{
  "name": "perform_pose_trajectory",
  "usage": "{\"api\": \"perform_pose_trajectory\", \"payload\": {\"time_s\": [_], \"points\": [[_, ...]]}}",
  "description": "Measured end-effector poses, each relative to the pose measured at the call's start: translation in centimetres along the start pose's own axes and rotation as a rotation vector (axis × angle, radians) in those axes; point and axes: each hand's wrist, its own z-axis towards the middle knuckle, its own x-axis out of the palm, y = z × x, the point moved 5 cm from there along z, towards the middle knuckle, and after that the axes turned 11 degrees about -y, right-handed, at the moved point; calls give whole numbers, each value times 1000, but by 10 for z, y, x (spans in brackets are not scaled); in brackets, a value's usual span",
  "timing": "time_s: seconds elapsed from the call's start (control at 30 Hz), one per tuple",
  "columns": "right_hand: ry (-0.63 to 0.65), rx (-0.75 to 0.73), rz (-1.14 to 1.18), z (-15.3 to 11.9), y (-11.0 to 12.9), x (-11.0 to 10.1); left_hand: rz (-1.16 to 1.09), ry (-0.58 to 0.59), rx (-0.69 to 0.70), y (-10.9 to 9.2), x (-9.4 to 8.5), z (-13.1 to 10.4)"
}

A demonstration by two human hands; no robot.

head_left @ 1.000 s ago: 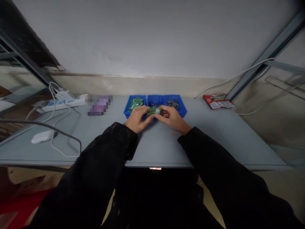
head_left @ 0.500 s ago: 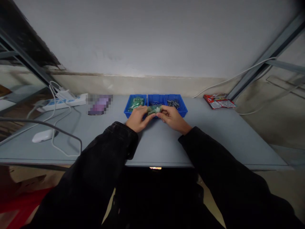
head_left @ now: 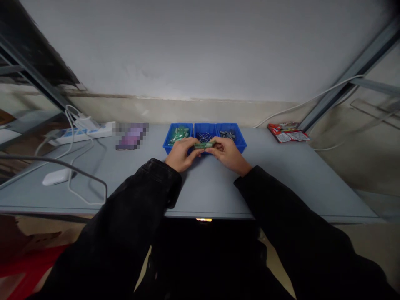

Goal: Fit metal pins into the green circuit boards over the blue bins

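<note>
Between both hands is a small green-tinted clear plastic bag (head_left: pixel 203 145), held level just above the front of the blue bins; what it contains is hard to make out. My left hand (head_left: pixel 181 155) pinches its left end between thumb and fingers. At the other end my right hand (head_left: pixel 227 155) grips it the same way. Behind the hands, the left blue bin (head_left: pixel 166 143) has green plastic bags (head_left: pixel 180 134) in it. Thin metal pieces like screws (head_left: pixel 204 136) lie in the middle bin, and grey plugs (head_left: pixel 228 135) in the right one.
On the left of the grey table (head_left: pixel 206 191) are a white power strip (head_left: pixel 86 133), a purple phone-like item (head_left: pixel 133 136), a white case (head_left: pixel 56 177) and loose cables. A red packet (head_left: pixel 287 132) lies at the back right. A wall stands behind the bins.
The plastic bag has gone from spread out to a narrower, flatter shape, as if folded or tilted. Both hands have stayed nearly in place, still gripping its ends.
</note>
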Motion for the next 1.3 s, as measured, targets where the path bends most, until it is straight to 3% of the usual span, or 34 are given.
{"api": "perform_pose_trajectory", "payload": {"time_s": [0.4,0.6,0.93,1.3], "points": [[-13,-27,-73,1,-5,-4,48,30,2,1,1,-2],[-28,-37,-62,-1,-2,-3,31,-30,-11,-2,-4,-1],[-149,-153,-109,0,11,-11,43,-12,-9,0,-1,0],[-86,-138,-157,-2,6,-8,56,-38,-18,5,-2,0]]}}
